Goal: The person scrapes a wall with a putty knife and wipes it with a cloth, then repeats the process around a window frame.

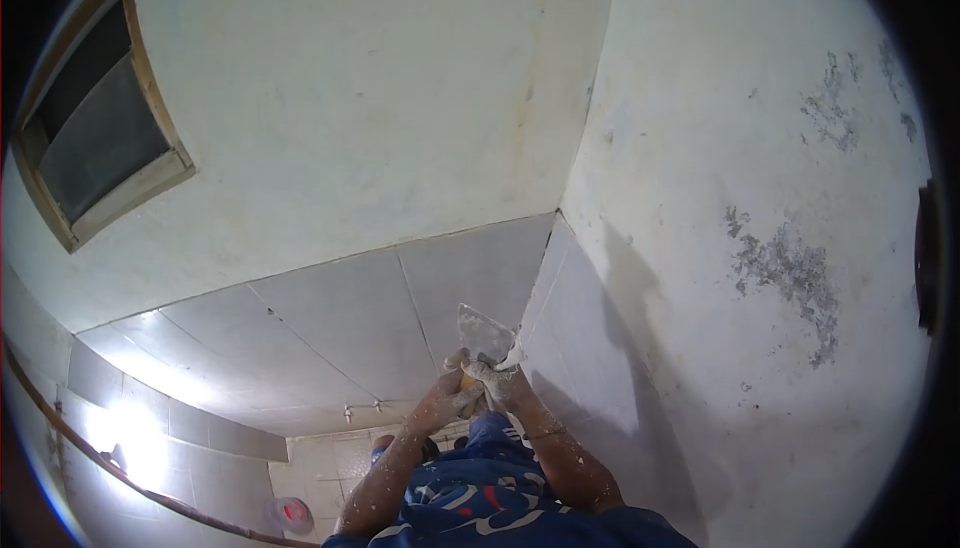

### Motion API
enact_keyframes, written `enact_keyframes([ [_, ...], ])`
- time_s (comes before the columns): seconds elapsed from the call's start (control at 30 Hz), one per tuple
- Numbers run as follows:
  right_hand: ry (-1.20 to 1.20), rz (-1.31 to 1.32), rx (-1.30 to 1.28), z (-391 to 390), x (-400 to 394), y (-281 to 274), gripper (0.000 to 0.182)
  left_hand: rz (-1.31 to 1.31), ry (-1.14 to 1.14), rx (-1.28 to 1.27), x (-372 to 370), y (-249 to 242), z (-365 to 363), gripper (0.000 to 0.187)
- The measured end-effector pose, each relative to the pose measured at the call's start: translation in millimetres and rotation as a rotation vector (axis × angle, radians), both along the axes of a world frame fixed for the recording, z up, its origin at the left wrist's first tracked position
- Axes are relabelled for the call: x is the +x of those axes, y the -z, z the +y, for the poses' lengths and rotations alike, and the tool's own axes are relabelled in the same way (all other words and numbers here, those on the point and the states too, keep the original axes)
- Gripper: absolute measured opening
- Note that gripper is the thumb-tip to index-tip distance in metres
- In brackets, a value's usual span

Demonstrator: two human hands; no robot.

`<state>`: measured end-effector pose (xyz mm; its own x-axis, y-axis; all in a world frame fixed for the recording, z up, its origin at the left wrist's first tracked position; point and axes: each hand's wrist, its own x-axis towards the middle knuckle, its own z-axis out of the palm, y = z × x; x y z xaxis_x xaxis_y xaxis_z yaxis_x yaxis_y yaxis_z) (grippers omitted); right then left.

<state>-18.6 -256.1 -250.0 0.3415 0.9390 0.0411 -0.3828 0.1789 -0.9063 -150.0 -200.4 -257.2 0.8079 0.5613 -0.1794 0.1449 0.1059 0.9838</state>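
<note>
In front of my body, a pointed trowel (pixel 484 331) with a pale, smeared blade tips up toward the tiled wall. My left hand (pixel 447 403) is closed around its yellowish handle (pixel 468 384) from below. Coated in whitish paste, my right hand (pixel 498 384) grips at the base of the blade, its thumb lying across it. A clump of white paste (pixel 513 355) sticks out beside the right fingers, along the blade's edge. Both forearms are spattered with white specks.
Grey tiles (pixel 335 298) cover the lower walls, meeting at a corner ahead. Above, the painted wall (pixel 370 108) holds a wood-framed window (pixel 105 133). The right wall has flaking patches (pixel 790 268). Small taps (pixel 349 414), a bright lamp (pixel 118 456), a hose (pixel 75 443) and a tub (pixel 290 515) are lower left.
</note>
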Motion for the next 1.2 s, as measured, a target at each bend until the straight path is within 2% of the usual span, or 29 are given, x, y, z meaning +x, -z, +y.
enact_keyframes([
  [0.1, -0.038, -0.010, 0.013, 3.1, -4.3, 16.5, 0.039, 0.042, 0.013, -0.027, -8.4, 2.9, 1.1, 0.030],
  [0.17, -0.107, -0.046, -0.144, 3.4, -7.3, 15.1, 0.050, 0.081, -0.047, 0.087, -15.2, 17.2, 3.3, 0.029],
  [0.2, -0.141, -0.058, -0.131, 7.0, -8.5, 13.6, 0.050, 0.073, -0.083, 0.098, -20.0, 17.1, 6.3, 0.029],
  [0.27, -0.181, -0.134, -0.118, 10.5, -13.2, 10.9, 0.049, 0.137, -0.021, 0.125, -29.7, 18.3, 9.3, 0.046],
  [0.3, -0.130, -0.064, -0.060, 11.5, -21.8, 7.3, 0.042, 0.126, -0.056, 0.175, -33.1, 18.1, 10.3, 0.048],
  [0.4, -0.101, -0.123, 0.036, 21.8, -30.8, 10.8, 0.035, 0.037, -0.182, 0.177, -45.3, 11.3, 5.6, 0.045],
  [0.5, -0.119, -0.148, 0.006, 24.7, -38.9, 10.4, 0.029, -0.037, -0.268, 0.201, -57.1, 12.6, 8.5, 0.041],
  [0.6, -0.115, -0.190, -0.060, 28.3, -42.8, -2.3, 0.023, -0.032, -0.333, 0.182, -67.5, 11.3, 10.0, 0.039],
  [0.67, -0.146, -0.380, -0.362, 35.8, -30.5, -6.3, 0.024, -0.037, -0.371, 0.197, -75.5, 10.1, 16.5, 0.038],
  [0.73, -0.189, -0.179, 0.000, 54.7, -20.3, -24.6, 0.030, -0.126, -0.507, 0.114, -83.8, -4.1, 23.6, 0.033],
  [0.83, -0.022, -0.501, 0.115, 72.3, -1.0, -78.0, 0.030, -0.129, -0.617, 0.187, -95.0, -34.6, 42.6, 0.032],
  [0.9, 0.090, -0.405, 0.393, 93.9, 4.8, -109.4, 0.033, -0.129, -0.677, 0.280, -104.4, -43.8, 62.3, 0.034],
  [0.97, 0.148, -0.642, 0.449, 115.0, 29.1, -133.6, 0.038, -0.200, -0.771, 0.343, -107.5, -75.7, 69.3, 0.034],
  [1.0, 0.152, -0.641, 0.461, 121.8, 31.4, -154.0, 0.038, -0.266, -0.858, 0.389, -109.6, -93.3, 71.1, 0.033],
  [1.07, 0.178, -0.848, 0.572, 128.4, 31.5, -205.7, 0.019, -0.259, -0.906, 0.454, -114.0, -111.2, 82.0, 0.040],
  [1.1, 0.190, -0.855, 0.592, 134.7, 30.9, -225.6, 0.019, -0.247, -0.931, 0.561, -118.2, -114.8, 91.7, 0.043],
  [1.17, 0.561, -1.335, 0.667, 142.1, 29.7, -260.1, 0.012, -0.220, -0.965, 0.749, -123.5, -131.0, 99.6, 0.050],
  [1.2, 0.581, -1.338, 0.680, 141.5, 24.5, -279.1, 0.012, -0.237, -0.958, 0.764, -123.1, -133.8, 103.7, 0.050],
])
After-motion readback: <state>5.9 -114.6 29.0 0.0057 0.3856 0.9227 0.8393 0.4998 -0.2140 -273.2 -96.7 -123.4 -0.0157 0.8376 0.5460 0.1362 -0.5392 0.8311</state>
